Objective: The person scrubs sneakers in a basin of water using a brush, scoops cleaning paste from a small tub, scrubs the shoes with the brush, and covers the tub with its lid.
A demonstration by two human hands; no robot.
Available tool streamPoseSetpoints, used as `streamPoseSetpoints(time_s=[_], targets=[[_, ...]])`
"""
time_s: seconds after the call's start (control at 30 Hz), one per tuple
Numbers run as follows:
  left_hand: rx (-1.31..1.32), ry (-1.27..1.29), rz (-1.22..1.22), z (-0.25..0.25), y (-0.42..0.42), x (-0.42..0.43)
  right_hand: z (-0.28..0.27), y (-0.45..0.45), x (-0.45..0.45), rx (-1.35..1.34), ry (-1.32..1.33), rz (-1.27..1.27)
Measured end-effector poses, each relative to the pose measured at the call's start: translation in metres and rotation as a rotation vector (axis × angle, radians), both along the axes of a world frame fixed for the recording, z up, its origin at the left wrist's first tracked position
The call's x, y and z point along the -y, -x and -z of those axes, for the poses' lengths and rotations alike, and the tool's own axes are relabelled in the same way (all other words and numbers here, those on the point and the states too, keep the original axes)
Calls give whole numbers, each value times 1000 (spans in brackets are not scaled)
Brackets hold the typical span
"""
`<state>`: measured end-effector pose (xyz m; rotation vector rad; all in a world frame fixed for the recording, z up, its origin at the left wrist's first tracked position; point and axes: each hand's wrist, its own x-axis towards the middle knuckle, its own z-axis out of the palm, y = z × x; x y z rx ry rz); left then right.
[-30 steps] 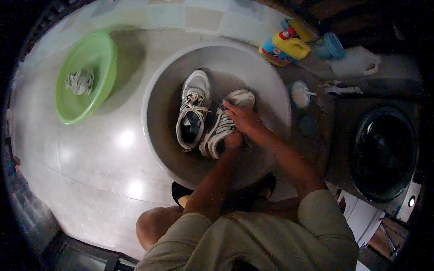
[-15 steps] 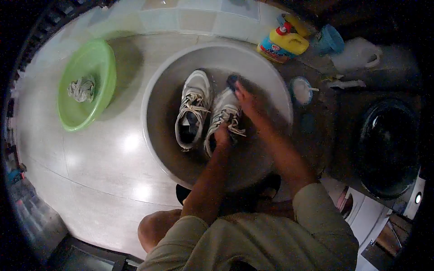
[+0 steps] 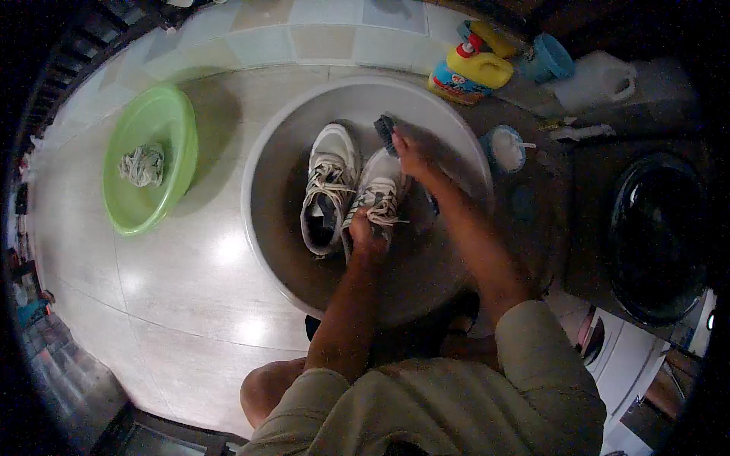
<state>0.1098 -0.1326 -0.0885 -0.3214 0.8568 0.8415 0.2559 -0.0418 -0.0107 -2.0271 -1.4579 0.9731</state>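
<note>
Two light-coloured sneakers with loose laces lie in a large grey basin. My left hand is closed on the heel end of the right sneaker. At that sneaker's toe, my right hand grips a dark scrubbing brush, its bristles turned up and to the left. Whether the brush touches the toe I cannot tell. The left sneaker lies beside the held one, its toe pointing away from me, with neither hand on it.
A green basin with a crumpled cloth is on the floor at left. Behind the grey basin, at right, are a yellow detergent bottle, a blue container and a white jug. A small tub and a black basin lie further right.
My right hand has shifted slightly with the brush, which now shows more clearly beyond the toe. My left hand keeps its hold on the sneaker. The camera view has shifted a little.
</note>
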Motion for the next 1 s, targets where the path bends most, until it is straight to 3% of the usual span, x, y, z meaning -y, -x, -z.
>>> streamPoseSetpoints(time_s=[0.1,0.2,0.3,0.37,0.5,0.57,0.6,0.7,0.77,0.83,0.87,0.93,0.97,1.0], targets=[[-129,-170,-60,-40,4,1,1,-22,13,-65,-236,-118],[-27,-67,-98,-23,6,-1,-53,-25,41,-35,208,44],[-23,16,-12,4,7,-1,-48,-29,43,68,385,25],[57,-33,-17,18,5,-4,-12,-34,23,210,-10,-184],[174,-27,-37,51,6,0,19,-40,-4,176,-89,-270],[144,-20,-77,17,4,-5,22,-59,9,277,-116,-376],[117,-5,-112,4,2,-6,11,-57,24,282,-113,-381],[158,-32,-58,38,0,3,-12,-47,54,405,-56,-259],[113,-79,14,29,8,0,16,-45,34,124,-3,-134],[62,-127,84,32,13,-1,23,-32,-10,344,-239,-408],[153,-80,51,40,14,-2,24,-31,-25,338,-239,-401],[247,-29,20,33,12,-2,7,-32,-43,245,-120,-611],[109,-10,-27,22,6,-1,-10,-31,-46,214,-78,-679],[42,-2,-55,22,6,-1,-53,-24,-43,305,126,-620]])
